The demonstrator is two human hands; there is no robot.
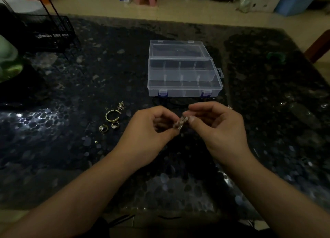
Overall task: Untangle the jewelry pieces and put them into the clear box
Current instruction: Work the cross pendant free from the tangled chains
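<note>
dark table, clear box, gold jewelry pcs, wire rack

Single view, head-worn, wide-angle; looks forward and steeply down over the near edge of a dark speckled table; both forearms enter from the bottom corners and converge at centre frame, so the left hand and right hand sit closest to the lens and largest; the clear box lies beyond them, just above centre, lid open toward the far side; the top strip of frame reaches past the far table edge to a pale floor; straight edges bow toward the margins and corners darken; no second view, hence no overlap to record.
</note>
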